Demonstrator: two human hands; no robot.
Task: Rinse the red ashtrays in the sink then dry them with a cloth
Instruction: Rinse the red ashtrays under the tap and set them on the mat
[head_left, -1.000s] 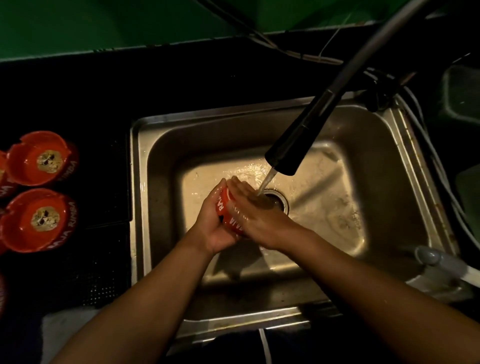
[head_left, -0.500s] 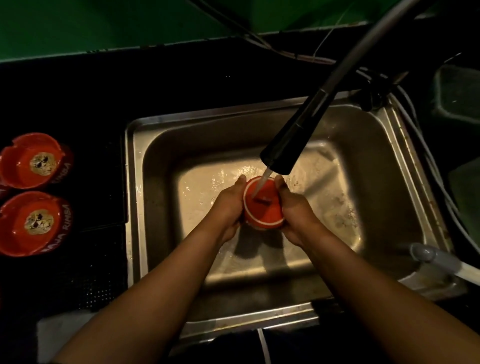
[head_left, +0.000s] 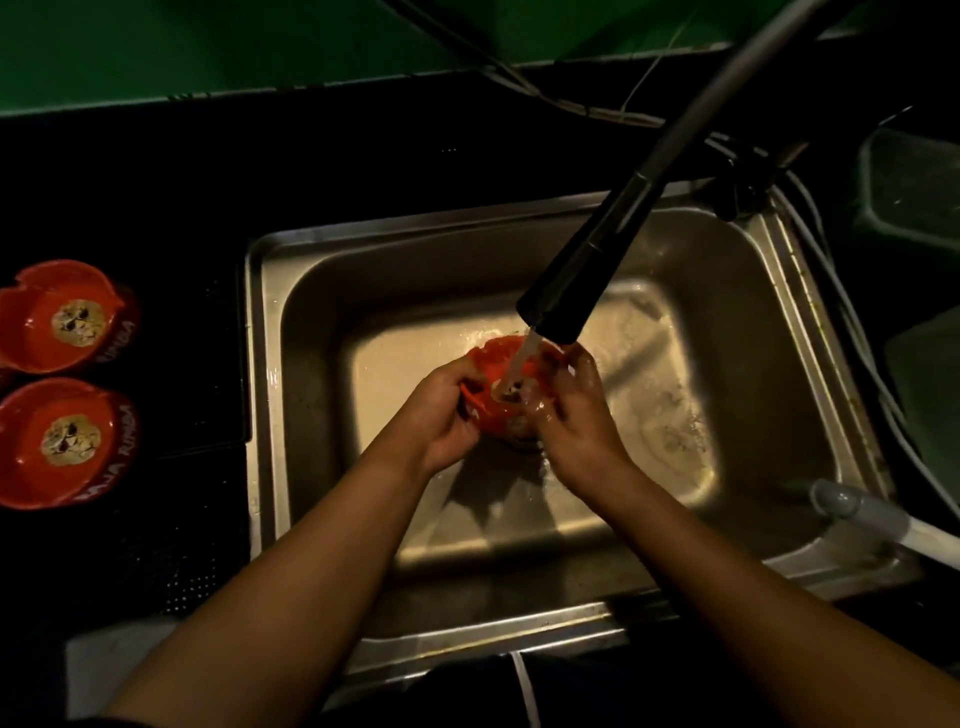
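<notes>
Over the middle of the steel sink (head_left: 769, 291), both my hands hold a red ashtray (head_left: 493, 371) with its hollow side up. Water from the black faucet head (head_left: 566, 291) runs straight into it. My left hand (head_left: 441, 410) grips the ashtray's left rim. My right hand (head_left: 576, 415) grips its right side, fingers curled over the edge. Two more red ashtrays (head_left: 65, 317) (head_left: 65, 441) sit on the dark counter to the left, each with a pale dirty patch in its centre.
A pale cloth (head_left: 111, 660) lies at the counter's front left corner. White cables (head_left: 836, 291) run along the sink's right rim, and a grey hose end (head_left: 841, 501) rests at its front right corner. A dark container (head_left: 909, 187) stands at the far right.
The ashtray has been turned from bottom up to hollow side up under the stream. Both hands have shifted their grip on its rim.
</notes>
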